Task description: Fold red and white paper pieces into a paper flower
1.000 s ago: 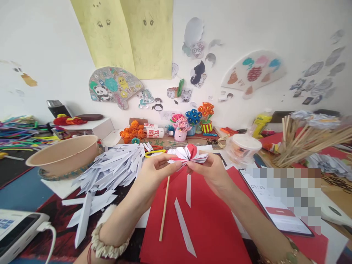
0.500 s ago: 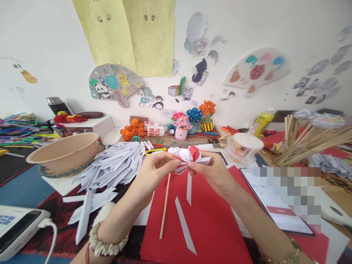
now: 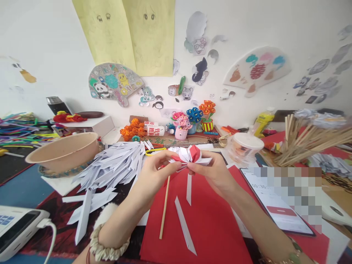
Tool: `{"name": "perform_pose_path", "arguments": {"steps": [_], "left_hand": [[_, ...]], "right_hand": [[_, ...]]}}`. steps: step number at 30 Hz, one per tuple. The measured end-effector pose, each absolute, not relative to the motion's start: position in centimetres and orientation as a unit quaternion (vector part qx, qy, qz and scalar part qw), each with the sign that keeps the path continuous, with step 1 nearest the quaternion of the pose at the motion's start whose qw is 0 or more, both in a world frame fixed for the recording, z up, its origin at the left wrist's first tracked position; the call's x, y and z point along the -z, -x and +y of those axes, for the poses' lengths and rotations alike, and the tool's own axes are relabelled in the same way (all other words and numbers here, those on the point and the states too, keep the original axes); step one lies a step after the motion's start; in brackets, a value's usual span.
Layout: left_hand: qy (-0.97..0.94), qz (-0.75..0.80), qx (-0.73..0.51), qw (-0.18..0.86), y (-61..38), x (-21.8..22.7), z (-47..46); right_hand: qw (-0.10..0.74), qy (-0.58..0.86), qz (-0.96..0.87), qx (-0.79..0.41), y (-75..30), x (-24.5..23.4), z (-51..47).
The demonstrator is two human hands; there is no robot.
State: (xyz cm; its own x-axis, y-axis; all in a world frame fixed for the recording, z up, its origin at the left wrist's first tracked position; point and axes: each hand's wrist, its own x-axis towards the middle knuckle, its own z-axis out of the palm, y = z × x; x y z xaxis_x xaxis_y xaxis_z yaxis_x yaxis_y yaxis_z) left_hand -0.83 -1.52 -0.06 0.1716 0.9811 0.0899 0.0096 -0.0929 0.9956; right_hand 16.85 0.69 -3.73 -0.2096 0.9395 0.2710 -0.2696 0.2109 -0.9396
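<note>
Past the heap of white strips point(image 3: 112, 165), the left hand point(image 3: 155, 174) pinched one side of a folded red-and-white paper piece point(image 3: 190, 155), held over red sheets point(image 3: 209, 223); the right hand point(image 3: 216, 170) pinched its other side. If either grip had slackened, I judged, the pleats could have sprung apart. Fingers and thumbs hid its underside; farther right, a phone point(image 3: 271, 200) was partly pixelated.

Folded-paper piece point(image 3: 191, 157) — edges partly hidden, phone point(image 3: 271, 205) partly pixelated, posters point(image 3: 154, 47) cut off above
</note>
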Motion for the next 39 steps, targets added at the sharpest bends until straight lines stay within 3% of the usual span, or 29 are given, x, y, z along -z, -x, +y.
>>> {"name": "perform_pose_path", "arguments": {"steps": [6,22,29,39], "left_hand": [[-0.51,0.454,-0.491,0.541,0.7,0.6,-1.4],[-0.662,0.489,-0.431,0.37,2.0,-0.1,-0.7],[-0.636,0.444,-0.446,0.446,1.5,0.2,-0.8],[-0.574,0.413,-0.481,0.517,1.6,0.4,-0.9]], "right_hand": [[0.528,0.325,-0.617,-0.484,-16.6,3.5,0.4],[0.502,0.349,-0.565,-0.553,-17.1,3.4,0.8],[0.456,0.318,-0.594,-0.581,-17.6,3.7,1.1],[0.469,0.311,-0.549,-0.618,-17.4,3.5,0.9]]}}
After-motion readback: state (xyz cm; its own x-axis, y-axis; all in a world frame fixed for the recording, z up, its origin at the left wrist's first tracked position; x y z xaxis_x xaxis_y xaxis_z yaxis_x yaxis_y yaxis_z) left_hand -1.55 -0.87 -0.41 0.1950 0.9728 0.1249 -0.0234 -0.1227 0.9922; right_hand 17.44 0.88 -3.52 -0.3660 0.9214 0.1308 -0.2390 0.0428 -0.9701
